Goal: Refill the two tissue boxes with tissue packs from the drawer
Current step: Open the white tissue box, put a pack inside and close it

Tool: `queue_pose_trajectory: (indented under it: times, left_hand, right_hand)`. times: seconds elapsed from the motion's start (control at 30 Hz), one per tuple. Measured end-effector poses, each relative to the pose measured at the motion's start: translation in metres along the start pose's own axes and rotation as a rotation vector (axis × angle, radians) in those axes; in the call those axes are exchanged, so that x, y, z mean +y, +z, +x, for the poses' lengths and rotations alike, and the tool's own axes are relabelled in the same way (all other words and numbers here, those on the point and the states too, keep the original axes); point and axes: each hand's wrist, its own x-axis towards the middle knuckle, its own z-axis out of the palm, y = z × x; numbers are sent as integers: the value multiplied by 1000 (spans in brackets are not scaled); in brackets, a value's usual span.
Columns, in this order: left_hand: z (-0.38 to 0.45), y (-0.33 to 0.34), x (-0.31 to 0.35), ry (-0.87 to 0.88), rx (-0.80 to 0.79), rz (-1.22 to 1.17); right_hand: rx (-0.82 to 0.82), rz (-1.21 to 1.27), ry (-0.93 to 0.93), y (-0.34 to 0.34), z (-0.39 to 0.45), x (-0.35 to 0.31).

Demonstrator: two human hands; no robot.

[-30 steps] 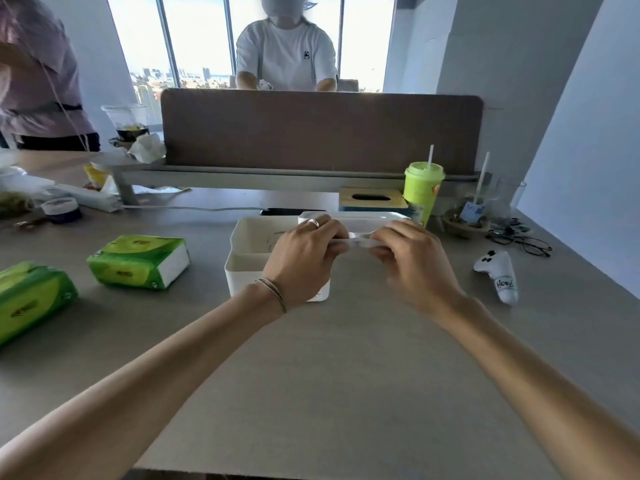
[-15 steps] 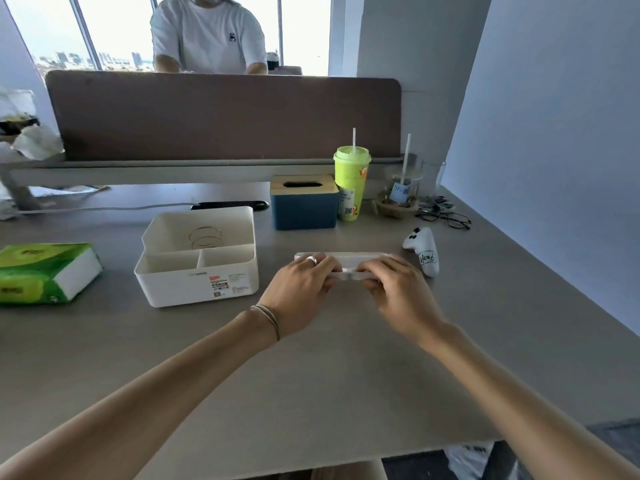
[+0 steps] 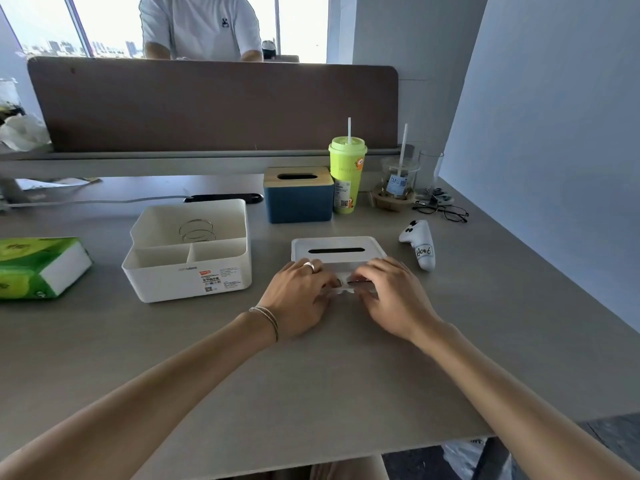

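A white tissue box (image 3: pixel 188 271) stands uncovered on the grey desk, with a metal spring and empty compartments inside. Its white slotted lid (image 3: pixel 336 249) lies flat on the desk to the right of it. My left hand (image 3: pixel 298 296) and my right hand (image 3: pixel 391 299) rest side by side on the lid's near edge, fingers curled over it. Behind the lid stands a blue tissue box (image 3: pixel 298 199) with a wooden slotted top. A green tissue pack (image 3: pixel 38 266) lies at the left edge of the view.
A green cup with a straw (image 3: pixel 346 178), a glass jar (image 3: pixel 398 183), glasses (image 3: pixel 445 211) and a white controller-shaped toy (image 3: pixel 419 244) sit at the right. A brown divider (image 3: pixel 211 105) backs the desk; a person sits beyond it. A black phone (image 3: pixel 225 197) lies behind the white box.
Both hands lifted the white lid off the white box, carried it to the right and lowered it flat onto the desk. My view swung right; the second green pack left the frame.
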Motion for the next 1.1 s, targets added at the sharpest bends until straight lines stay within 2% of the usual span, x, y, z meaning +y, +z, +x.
queue_pose_trajectory:
  times: [0.2,0.57,0.83,1.1]
  left_hand:
    - [-3,-42,-18,-37,72,132]
    - [-68,-143,-105,-348,81,246]
    - [-128,-201,-181,-471,41,372]
    - [-164,-238,-261,-633,-33,335]
  right_hand:
    - [21,-4,-20,-14,23,-36]
    - [13,142,-166,16,103,-163]
    - [-128,220,-267,50,154,-261]
    - [-250,200,-318,93,202,-327]
